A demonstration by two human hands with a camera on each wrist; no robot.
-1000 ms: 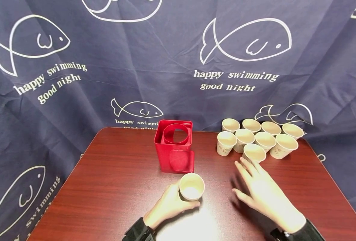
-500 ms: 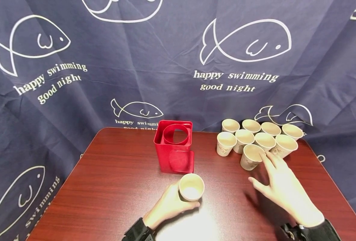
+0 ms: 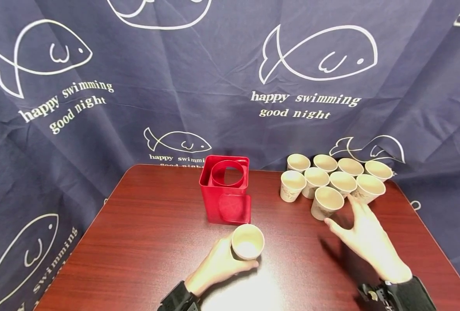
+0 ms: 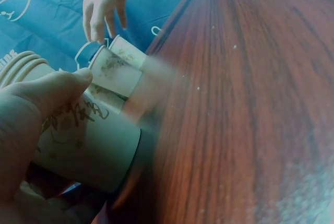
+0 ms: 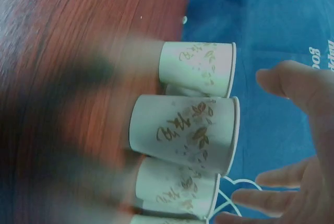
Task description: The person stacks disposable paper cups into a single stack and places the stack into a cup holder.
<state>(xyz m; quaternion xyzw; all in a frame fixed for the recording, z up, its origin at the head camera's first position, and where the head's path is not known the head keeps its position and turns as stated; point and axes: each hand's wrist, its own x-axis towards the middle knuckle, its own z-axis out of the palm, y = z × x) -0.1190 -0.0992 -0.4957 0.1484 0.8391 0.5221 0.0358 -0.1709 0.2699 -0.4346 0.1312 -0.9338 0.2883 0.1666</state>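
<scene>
My left hand [image 3: 219, 264] grips a stack of nested paper cups [image 3: 247, 242] above the front middle of the table. Several rims show in the left wrist view, where the thumb lies along the printed cup wall [image 4: 88, 135]. My right hand [image 3: 370, 242] reaches in at the right with thumb and fingers apart. The nearest single paper cup [image 3: 327, 203] stands upright just left of its fingertips. In the right wrist view that cup [image 5: 177, 135] shows a brown floral print, with the thumb and fingers spread past its rim side.
More upright paper cups [image 3: 317, 181] stand in two close rows behind the nearest one. A red square holder [image 3: 224, 205] with a round opening stands at the back middle of the brown table [image 3: 148, 224]. A dark blue fish-print cloth [image 3: 230, 77] hangs behind.
My right hand has moved from in front of the nearest cup to its right side, then lowered a little with the thumb near the cup. My left hand keeps its place with the stack.
</scene>
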